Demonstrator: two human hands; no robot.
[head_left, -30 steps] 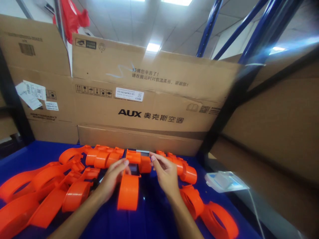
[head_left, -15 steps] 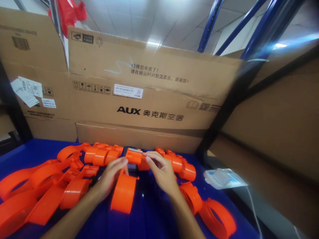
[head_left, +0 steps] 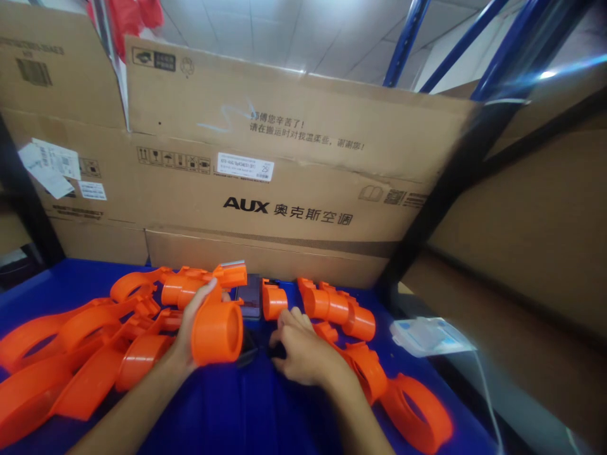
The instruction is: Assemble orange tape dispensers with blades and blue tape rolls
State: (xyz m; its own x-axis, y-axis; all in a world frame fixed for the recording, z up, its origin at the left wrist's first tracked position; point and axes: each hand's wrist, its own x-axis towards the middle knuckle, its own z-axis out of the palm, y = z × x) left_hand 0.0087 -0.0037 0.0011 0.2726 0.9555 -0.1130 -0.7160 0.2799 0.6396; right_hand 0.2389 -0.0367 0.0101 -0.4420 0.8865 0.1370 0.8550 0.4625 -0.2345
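My left hand (head_left: 190,325) is closed around an orange plastic tape dispenser (head_left: 215,335). The dispenser's round ring faces right, and a pale strip runs along its upper end. My right hand (head_left: 298,347) is low over the blue surface with its fingers curled together. Something dark shows under those fingertips, but what they grip is hidden. Between the hands lies a black object (head_left: 247,351), partly covered by the held dispenser. Just beyond my right hand stands another orange dispenser (head_left: 275,302), beside a dark flat box (head_left: 251,297).
Several orange dispensers (head_left: 137,363) crowd the left of the blue table (head_left: 265,417), and more (head_left: 360,322) stand on the right. A clear plastic case (head_left: 431,336) lies at the right edge near a white cable. A large cardboard box (head_left: 294,183) walls off the back.
My left hand has moved left and tilted the dispenser so its ring turns to the right. My right hand has left the dispenser's upper end and dropped toward the table, its fingers curling.
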